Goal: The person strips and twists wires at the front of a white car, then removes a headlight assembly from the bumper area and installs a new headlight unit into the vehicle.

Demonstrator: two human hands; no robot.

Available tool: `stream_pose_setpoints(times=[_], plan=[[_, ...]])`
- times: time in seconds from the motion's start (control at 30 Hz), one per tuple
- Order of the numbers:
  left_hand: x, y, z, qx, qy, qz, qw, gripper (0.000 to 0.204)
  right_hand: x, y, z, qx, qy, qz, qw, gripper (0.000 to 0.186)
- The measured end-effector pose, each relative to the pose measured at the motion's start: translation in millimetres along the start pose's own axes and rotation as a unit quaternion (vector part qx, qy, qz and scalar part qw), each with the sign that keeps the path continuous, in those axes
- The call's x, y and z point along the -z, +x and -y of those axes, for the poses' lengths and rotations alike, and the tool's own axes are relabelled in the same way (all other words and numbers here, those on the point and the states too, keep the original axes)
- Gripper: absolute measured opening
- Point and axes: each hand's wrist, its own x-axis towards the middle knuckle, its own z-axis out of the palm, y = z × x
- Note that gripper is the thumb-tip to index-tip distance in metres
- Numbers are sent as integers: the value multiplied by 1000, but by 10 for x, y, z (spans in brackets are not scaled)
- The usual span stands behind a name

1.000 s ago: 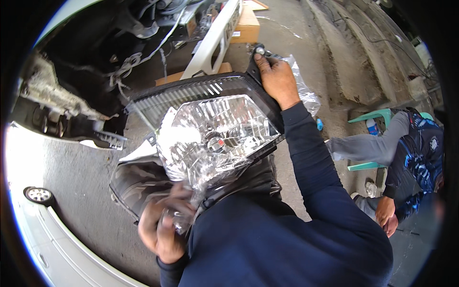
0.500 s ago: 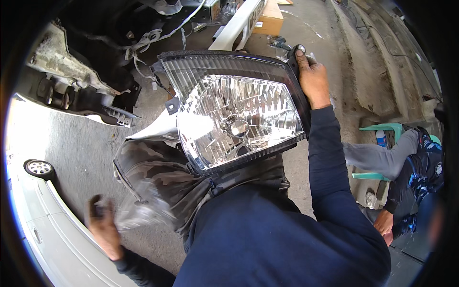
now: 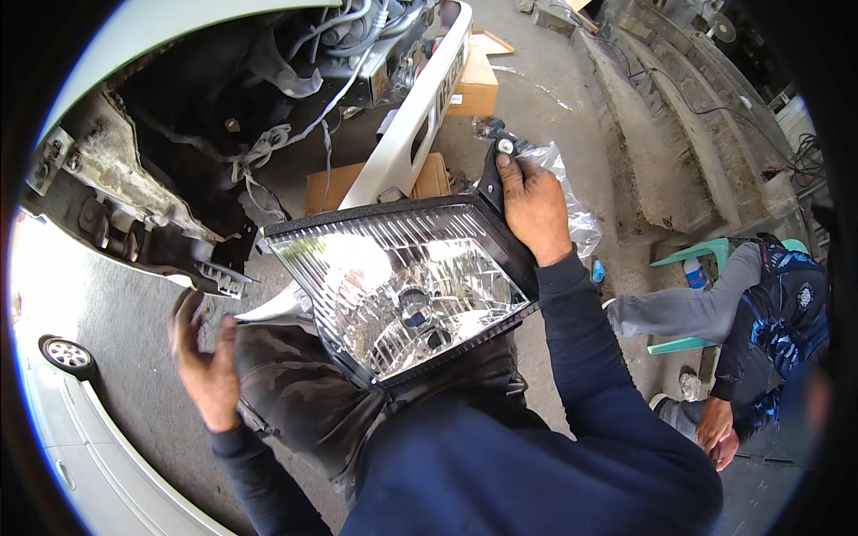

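Head view. The setting is an outdoor work area with a grey concrete floor [image 3: 536, 98]; a stepped concrete kerb [image 3: 679, 134] runs along the upper right. At upper left stands a white vehicle with its front stripped, exposing one open engine bay [image 3: 232, 107] of dark parts, hoses and loose wiring. One detached white bumper [image 3: 407, 134] leans across the floor beside it.

Count of items: one headlamp unit [image 3: 402, 286] with a clear ribbed lens, black housing and chrome reflector, held in front of the wearer's chest and lap, lens upward; two brown cardboard boxes [image 3: 474, 80], one behind the bumper and one beneath it; one clear plastic bag [image 3: 572, 205] behind the lamp's far corner; one green plastic chair [image 3: 706, 259]; one small wheel [image 3: 67, 355] on the white body panel at lower left.

The right hand [image 3: 532, 210] is closed around the black mounting bracket at the headlamp's upper right corner. The left hand [image 3: 206, 357] is raised beside the lamp's left edge, fingers loosely spread, holding nothing that can be seen.

A second person [image 3: 760, 322] in a dark patterned shirt sits at the right edge, partly cut off by the frame. The lamp's rear is hidden, and the left hand's fingertips are blurred. A small blue object on the floor near the chair cannot be identified.
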Motion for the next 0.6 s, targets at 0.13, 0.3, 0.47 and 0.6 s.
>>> stream_pose_setpoints(times=[0.13, 0.3, 0.47, 0.6], plan=[[-709, 366, -302, 96, -381, 100, 914, 70, 24, -38, -14, 11, 14, -6, 1000, 43], [-1131, 581, -309, 191, -565, 139, 790, 33, 133, -108, -143, 43, 77, 21, 996, 36], [-1287, 501, -129, 190, -548, 68, 812, 16, 569, -178, -316, 60, 112, 41, 991, 46], [-1204, 408, -21, 149, -460, 49, 874, 32, 751, -359, -327, 20, 29, 44, 998, 45]])
